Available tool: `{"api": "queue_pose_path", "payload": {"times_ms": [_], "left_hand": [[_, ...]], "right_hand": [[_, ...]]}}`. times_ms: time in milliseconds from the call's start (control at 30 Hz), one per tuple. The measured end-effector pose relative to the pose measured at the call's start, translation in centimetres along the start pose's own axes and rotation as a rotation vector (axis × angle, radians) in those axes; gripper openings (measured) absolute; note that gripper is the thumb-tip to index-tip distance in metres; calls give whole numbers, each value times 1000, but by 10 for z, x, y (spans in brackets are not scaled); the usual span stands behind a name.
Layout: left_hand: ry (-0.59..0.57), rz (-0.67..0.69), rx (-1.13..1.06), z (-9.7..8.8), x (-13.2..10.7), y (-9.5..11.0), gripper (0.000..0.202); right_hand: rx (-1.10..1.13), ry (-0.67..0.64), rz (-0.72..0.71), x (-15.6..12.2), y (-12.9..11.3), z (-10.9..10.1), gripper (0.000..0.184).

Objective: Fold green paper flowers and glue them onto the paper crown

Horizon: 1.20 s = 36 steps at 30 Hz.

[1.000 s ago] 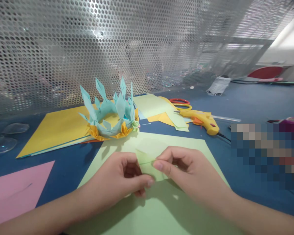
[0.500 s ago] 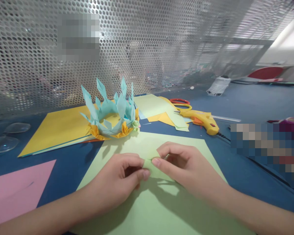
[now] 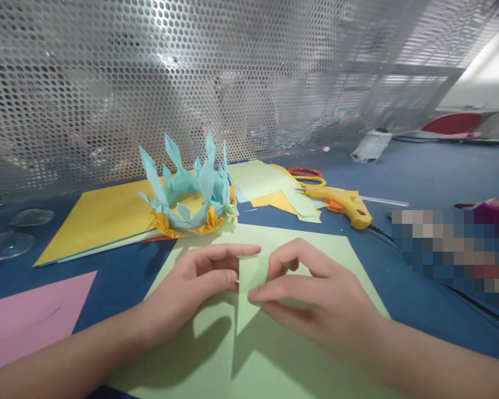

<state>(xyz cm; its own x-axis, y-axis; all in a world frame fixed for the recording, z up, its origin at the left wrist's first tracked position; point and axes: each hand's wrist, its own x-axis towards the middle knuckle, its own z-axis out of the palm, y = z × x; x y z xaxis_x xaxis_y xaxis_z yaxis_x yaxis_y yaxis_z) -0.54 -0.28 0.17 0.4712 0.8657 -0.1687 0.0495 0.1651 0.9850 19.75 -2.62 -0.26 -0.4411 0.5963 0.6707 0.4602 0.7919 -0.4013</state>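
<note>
A small folded piece of light green paper [image 3: 247,307] is held up between my hands, its pointed end facing down. My left hand [image 3: 199,282] is at the left edge of that piece, index finger stretched along its top and thumb beside the edge. From the other side, my right hand [image 3: 328,291] pinches it, with the thumb on the near face. Beneath both hands lies a large light green sheet [image 3: 291,368]. Just beyond it stands a light blue paper crown [image 3: 186,185] with pointed spikes and orange paper flowers round its base.
Yellow sheets [image 3: 95,216] and a pink sheet [image 3: 37,316] lie on the left, near a pair of glasses [image 3: 14,244]. A yellow glue gun [image 3: 344,202] with its cord, scissors [image 3: 311,180] and paper scraps [image 3: 278,200] are at back right. A perforated metal screen [image 3: 241,72] bounds the table.
The small green piece has turned so its point faces down. My left index finger has stretched out along its top, and my right thumb has moved lower on it.
</note>
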Motion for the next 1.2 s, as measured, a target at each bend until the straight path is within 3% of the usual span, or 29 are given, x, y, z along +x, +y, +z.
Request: {"api": "queue_pose_path", "payload": {"times_ms": [233, 367, 567, 800, 1000, 1200], "left_hand": [[34, -9, -31, 5, 0, 4, 37], [98, -29, -31, 7, 1, 5, 46], [163, -43, -142, 8, 2, 2, 14], [241, -3, -90, 6, 0, 0, 7], [207, 52, -60, 6, 0, 3, 9], [178, 60, 11, 7, -2, 3, 9]], "right_hand": [[-35, -18, 30, 3, -2, -4, 5], [-43, -12, 136, 3, 2, -6, 18], [84, -47, 112, 3, 3, -1, 19], [88, -89, 69, 1, 3, -6, 37], [13, -121, 42, 1, 5, -6, 26], [52, -62, 82, 5, 3, -9, 10]]}}
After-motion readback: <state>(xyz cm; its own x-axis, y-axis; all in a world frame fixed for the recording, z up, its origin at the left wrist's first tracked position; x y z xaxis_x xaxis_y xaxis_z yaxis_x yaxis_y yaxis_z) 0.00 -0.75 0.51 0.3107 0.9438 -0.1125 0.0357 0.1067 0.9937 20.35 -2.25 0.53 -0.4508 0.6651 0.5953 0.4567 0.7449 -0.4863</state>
